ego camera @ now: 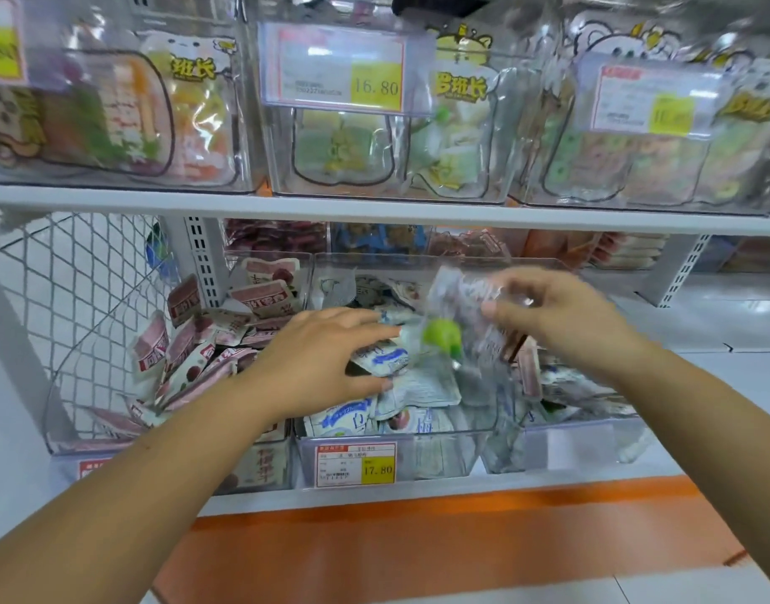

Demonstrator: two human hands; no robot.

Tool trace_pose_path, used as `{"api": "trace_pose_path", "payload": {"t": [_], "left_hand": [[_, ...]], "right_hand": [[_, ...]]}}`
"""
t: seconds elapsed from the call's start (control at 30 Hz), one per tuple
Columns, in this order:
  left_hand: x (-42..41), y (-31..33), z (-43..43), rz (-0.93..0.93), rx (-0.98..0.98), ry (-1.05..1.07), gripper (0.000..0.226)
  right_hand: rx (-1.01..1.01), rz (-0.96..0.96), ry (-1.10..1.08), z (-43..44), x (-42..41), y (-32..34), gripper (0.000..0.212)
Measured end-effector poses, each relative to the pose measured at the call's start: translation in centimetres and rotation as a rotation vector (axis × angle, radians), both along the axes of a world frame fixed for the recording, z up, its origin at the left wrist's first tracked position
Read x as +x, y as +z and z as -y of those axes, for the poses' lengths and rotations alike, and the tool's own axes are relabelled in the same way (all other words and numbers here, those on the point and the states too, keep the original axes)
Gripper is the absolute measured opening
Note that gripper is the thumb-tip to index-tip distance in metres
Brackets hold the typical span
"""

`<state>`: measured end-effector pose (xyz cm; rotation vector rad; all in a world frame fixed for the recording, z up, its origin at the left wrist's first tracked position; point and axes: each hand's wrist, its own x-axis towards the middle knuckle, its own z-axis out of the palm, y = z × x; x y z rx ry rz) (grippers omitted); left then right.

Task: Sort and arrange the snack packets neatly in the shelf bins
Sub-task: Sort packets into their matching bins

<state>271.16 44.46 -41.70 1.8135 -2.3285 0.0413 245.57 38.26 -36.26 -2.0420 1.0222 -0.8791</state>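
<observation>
Right hand [562, 318] pinches a crinkly clear snack packet with a green blob [451, 331] above the middle clear plastic bin [440, 451], seemingly a stray needing sorting; left hand [322, 359] lies flat, fingers straight, steadying the blue-and-white packets [390, 359] inside.

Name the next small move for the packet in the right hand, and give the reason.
Probably carry the green-marked packet, pinched by the right hand, rightwards and lay it in the right bin. It hangs over the middle bin, whose blue-and-white packets, under the left hand, do not match it. Whether the right bin matches is blurred.
</observation>
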Motion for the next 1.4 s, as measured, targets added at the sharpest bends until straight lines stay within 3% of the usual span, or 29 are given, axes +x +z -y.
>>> {"api": "trace_pose_path", "payload": {"t": [0.07, 0.17, 0.23, 0.27, 0.3, 0.37, 0.43, 0.53, 0.67, 0.8, 0.9, 0.97, 1.07, 1.13, 1.23, 1.27, 1.33, 1.4], "left_hand": [[-0.1, 0.0, 0.1, -0.015, 0.02, 0.001, 0.07], [-0.1, 0.4, -0.1, -0.107, 0.04, -0.025, 0.068], [0.0, 0.5, 0.0, -0.145, 0.042, -0.037, 0.066], [0.1, 0.6, 0.0, -0.159, 0.044, -0.04, 0.065], [0.4, 0.6, 0.0, -0.174, 0.05, -0.039, 0.065], [1.1, 0.8, -0.1, -0.195, 0.03, -0.033, 0.069], [2.0, 1.0, -0.4, -0.216, -0.016, -0.008, 0.071], [3.8, 0.8, -1.1, -0.187, -0.036, 0.037, 0.056], [5.5, -0.8, -2.3, -0.14, 0.002, 0.059, 0.062], [6.2, -1.8, -3.3, -0.15, -0.014, 0.043, 0.069], [6.6, -1.9, -3.4, -0.145, -0.005, 0.046, 0.074], [6.6, -1.9, -3.3, -0.127, -0.013, 0.052, 0.078], [6.8, -2.1, -3.6, -0.134, -0.022, 0.07, 0.083], [7.0, -2.2, -3.8, -0.143, -0.02, 0.067, 0.082], [7.0, -2.1, -3.9, -0.156, -0.024, 0.056, 0.08], [6.9, -2.0, -4.0, -0.162, -0.022, 0.059, 0.08], [6.9, -1.8, -3.9, -0.154, -0.013, 0.071, 0.079], [6.9, -1.7, -3.9, -0.134, -0.005, 0.08, 0.079]], "right_hand": [[-0.09, 0.217, -0.255, 1.8, -1.8, -0.5, 0.013], [-0.222, 0.073, -0.478, 3.7, -4.3, -2.2, 0.016], [-0.167, -0.19, -0.405, 4.6, -5.5, -3.9, 0.026], [-0.198, -0.43, -0.378, 5.0, -5.8, -4.6, 0.033], [-0.266, -0.685, -0.404, 5.5, -6.1, -5.3, 0.041], [-0.454, -0.895, -0.507, 5.5, -5.3, -4.9, 0.047], [-0.556, -0.762, -0.39, 3.4, -3.2, -3.1, 0.043], [-0.446, -0.571, 0.062, 0.4, 1.3, -1.6, 0.042], [-0.324, -0.733, 0.416, 0.3, 9.0, -3.3, 0.054], [-0.409, -1.002, 0.437, 2.4, 12.3, -5.1, 0.071], [-0.529, -1.225, 0.433, 3.0, 10.0, -4.9, 0.069], [-0.469, -1.31, 0.441, 2.9, 8.1, -4.0, 0.066], [-0.372, -1.287, 0.425, 2.6, 7.9, -2.4, 0.06], [-0.532, -1.069, 0.38, 2.9, 9.9, -2.2, 0.067], [-0.605, -0.842, 0.47, 2.4, 14.3, -3.7, 0.04], [-0.572, -0.872, 0.551, 2.2, 15.3, -4.8, 0.033], [-0.58, -1.064, 0.652, 2.0, 15.9, -6.6, 0.042], [-0.581, -1.137, 0.628, 2.8, 14.4, -6.8, 0.05]]}}
